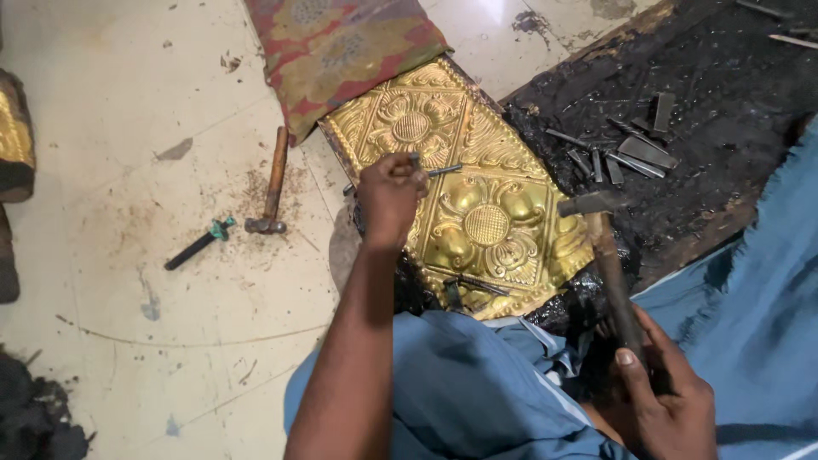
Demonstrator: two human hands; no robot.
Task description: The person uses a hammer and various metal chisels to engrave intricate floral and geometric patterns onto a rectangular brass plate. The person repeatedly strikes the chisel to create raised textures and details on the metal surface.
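A thin metal punch (pixel 434 171) is gripped in the left hand (pixel 389 198), fingers curled tight around it, at the centre of the frame, its tip lying toward the right over the embossed brass sheet (pixel 477 213). The hammer (pixel 607 255) is clasped low on its handle by the right hand (pixel 669 400) at the lower right, the fist closed, the head held up just right of the large flower motif. So the punch lies up and to the left of the hammer head, near but apart, and the hammer's long axis runs from lower right up toward the centre, while the punch shows nearly level, pointing right (its true tilt is hard to judge from above). The left hand is plainly the nearer to the sheet. Whether the punch tip is touching the brass cannot be told; its upper end is hidden inside the fist. The sheet's lower edge is cut off by blue cloth (pixel 477 392), and its upper end is covered by a red patterned cloth (pixel 341 43). A second hammer (pixel 271 183) lies on the floor at the left, well apart, and loose punches (pixel 630 149) are scattered on the black pitch bed (pixel 724 102) at the upper right, too small to sort.
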